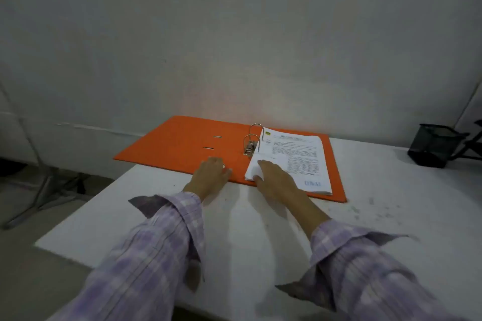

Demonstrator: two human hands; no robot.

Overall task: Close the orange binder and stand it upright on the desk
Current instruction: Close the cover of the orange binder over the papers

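While the orange binder (182, 143) lies open flat at the desk's (260, 229) far edge, its left cover is touched by the nearer left hand (210, 173), fingers spread; the paper stack (294, 161) is pressed by the flat right hand (276, 180).

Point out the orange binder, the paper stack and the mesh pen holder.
orange binder (177, 142): head view, bare inside of the open left cover.
paper stack (300, 154): head view, printed top sheet.
mesh pen holder (434, 144): head view, its side wall.
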